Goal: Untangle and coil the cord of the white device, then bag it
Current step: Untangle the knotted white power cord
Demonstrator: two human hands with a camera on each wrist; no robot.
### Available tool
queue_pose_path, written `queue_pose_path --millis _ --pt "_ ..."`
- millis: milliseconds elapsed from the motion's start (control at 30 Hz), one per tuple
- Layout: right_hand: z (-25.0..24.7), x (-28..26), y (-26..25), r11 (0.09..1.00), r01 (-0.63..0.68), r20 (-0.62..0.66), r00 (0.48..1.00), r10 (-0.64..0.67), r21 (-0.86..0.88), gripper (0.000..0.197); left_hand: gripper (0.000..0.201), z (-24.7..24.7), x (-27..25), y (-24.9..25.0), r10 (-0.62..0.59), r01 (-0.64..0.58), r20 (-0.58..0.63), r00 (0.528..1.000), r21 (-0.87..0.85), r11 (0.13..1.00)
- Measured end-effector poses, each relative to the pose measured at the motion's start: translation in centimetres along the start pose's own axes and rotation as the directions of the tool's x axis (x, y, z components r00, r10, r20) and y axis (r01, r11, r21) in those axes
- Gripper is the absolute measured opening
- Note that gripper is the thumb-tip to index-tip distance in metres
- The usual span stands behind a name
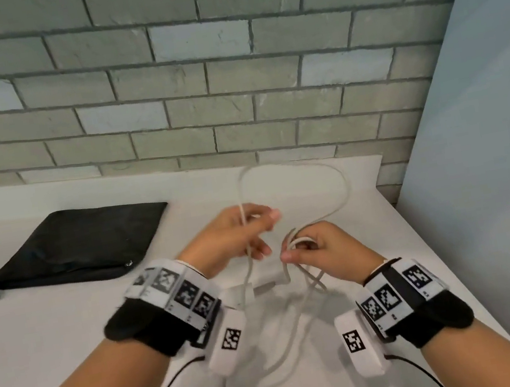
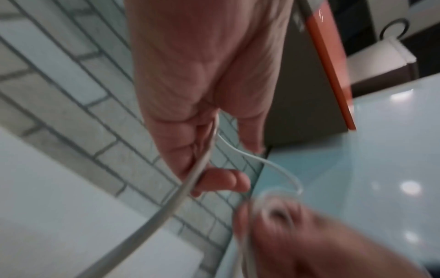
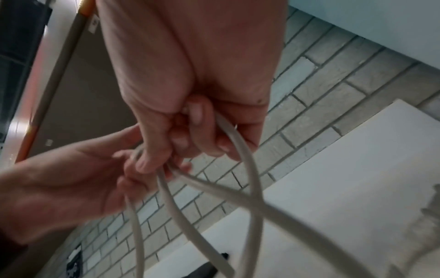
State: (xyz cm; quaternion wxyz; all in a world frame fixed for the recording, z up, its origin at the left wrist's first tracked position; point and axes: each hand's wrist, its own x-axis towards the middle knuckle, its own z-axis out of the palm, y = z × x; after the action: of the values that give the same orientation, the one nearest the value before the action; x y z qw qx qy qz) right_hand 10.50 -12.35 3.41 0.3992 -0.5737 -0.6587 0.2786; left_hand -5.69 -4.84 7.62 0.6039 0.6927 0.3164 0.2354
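Above a white table (image 1: 66, 326), left hand (image 1: 230, 238) and right hand (image 1: 320, 250) each grasp the thin off-white rubbery cord (image 1: 343, 185); flat black fabric bag (image 1: 77, 246) at 10 o'clock.

two hands work above the table: one left hand (image 1: 232, 235) and one right hand (image 1: 318, 248). one white cord (image 1: 345, 185), one white device (image 1: 263, 281), one black bag (image 1: 80, 244), and two marker-covered wrist bands (image 1: 175, 291).

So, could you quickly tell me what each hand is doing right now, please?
Left hand: pinches a strand of the white cord.
Right hand: fingers curled round gathered loops of the cord.
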Motion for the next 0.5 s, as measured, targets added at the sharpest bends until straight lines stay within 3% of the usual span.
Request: queue_pose_path --millis 67,167,333,400,500 --pt "-0.1 0.1 -0.7 1.0 0.013 0.051 0.999 -0.014 0.019 0.006 0.033 1.7 0.3 -1.0 0.006 -0.01 0.096 0.995 0.042 0.999" --pt "-0.1 0.0 -0.5 0.998 0.0 0.085 0.996 -0.005 0.061 0.015 0.011 2.8 0.7 -0.5 0.105 -0.115 0.095 0.99 0.11 0.987" --pt "-0.8 -0.3 0.4 0.996 -0.086 -0.075 0.993 0.085 -0.004 0.005 0.019 2.8 1.5 0.4 0.136 -0.148 0.077 0.988 0.196 0.969" --pt "-1.2 -0.4 0.9 0.994 -0.107 -0.127 0.987 0.103 -0.031 0.017 0.02 2.0 1.6 1.1 0.165 -0.167 0.028 0.986 0.091 0.982" --pt "-1.9 -0.7 2.0 0.988 -0.151 -0.185 0.972 0.145 -0.022 0.035 0.022 -0.5 2.2 2.8 0.227 -0.254 -0.163 0.96 -0.175 0.951"
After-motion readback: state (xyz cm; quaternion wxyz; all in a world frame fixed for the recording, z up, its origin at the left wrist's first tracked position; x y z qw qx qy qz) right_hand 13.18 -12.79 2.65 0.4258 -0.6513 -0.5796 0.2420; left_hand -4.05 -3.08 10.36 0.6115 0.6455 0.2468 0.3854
